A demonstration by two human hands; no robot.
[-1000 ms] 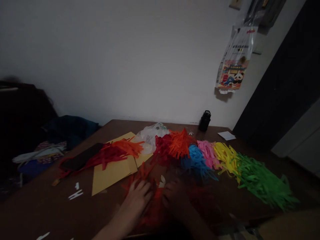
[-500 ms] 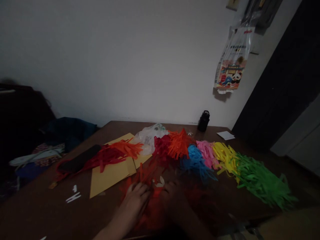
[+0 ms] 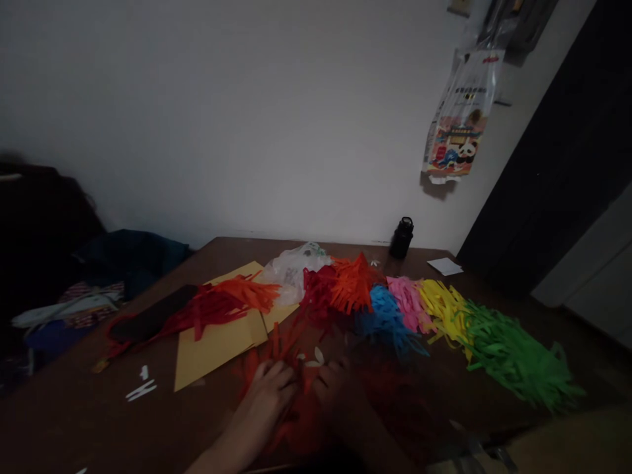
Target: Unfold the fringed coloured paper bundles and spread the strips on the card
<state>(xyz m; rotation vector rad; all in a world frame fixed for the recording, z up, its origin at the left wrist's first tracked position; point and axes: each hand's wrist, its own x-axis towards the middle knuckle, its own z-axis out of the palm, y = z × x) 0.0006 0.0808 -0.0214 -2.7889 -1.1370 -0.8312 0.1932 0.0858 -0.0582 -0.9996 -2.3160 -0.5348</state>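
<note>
Orange-red fringed paper (image 3: 303, 421) lies at the near edge of the brown table, under and between my hands. My left hand (image 3: 270, 390) has its fingers curled on the left part of this paper. Opposite it, my right hand (image 3: 336, 388) is bent over the paper's right part, dim and in shadow. Both hands look closed on the paper. Small white strips (image 3: 316, 357) rest just beyond the fingertips. Behind them are fringed bundles: dark red (image 3: 317, 293), orange (image 3: 352, 284), blue (image 3: 388, 319), pink (image 3: 409, 303), yellow (image 3: 446, 309) and green (image 3: 518, 355).
Yellow paper sheets (image 3: 212, 352) lie left, partly under red and orange fringe (image 3: 217, 306). A clear plastic bag (image 3: 291, 270), a black bottle (image 3: 401, 237) and white cards (image 3: 445, 266) stand or lie farther back. White clips (image 3: 141, 390) are at left.
My right hand has shifted slightly left, closer to my left hand, and its fingers look more curled. The view has moved very slightly.
</note>
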